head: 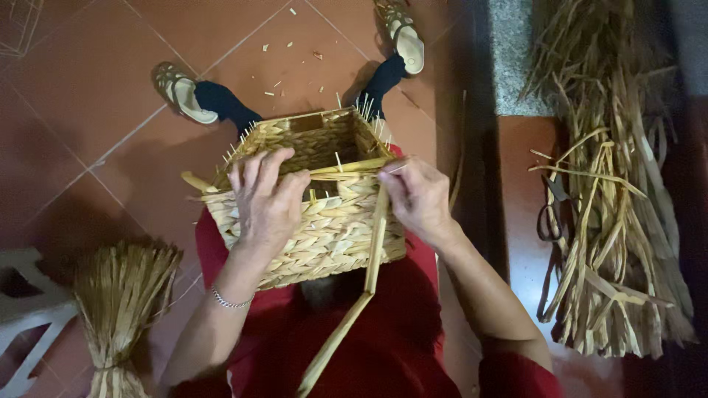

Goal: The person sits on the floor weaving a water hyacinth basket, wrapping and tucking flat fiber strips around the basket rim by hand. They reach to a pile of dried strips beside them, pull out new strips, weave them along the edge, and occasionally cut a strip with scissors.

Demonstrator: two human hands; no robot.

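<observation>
A rectangular woven straw basket (332, 228) rests on my lap, its open top facing away from me. My left hand (267, 199) lies over the near rim, fingers curled on the weave. My right hand (417, 197) pinches a long flat straw strand (376, 243) at the rim's right corner; the strand hangs down across the basket's side and over my red clothing. Short stiff stalks stick up from the far rim.
A tied bundle of straw (118, 302) stands at lower left beside a white stool (26, 317). A large heap of dried straw (612, 206) lies on the right. My feet in sandals (177, 88) rest on the red tiled floor with scattered straw bits.
</observation>
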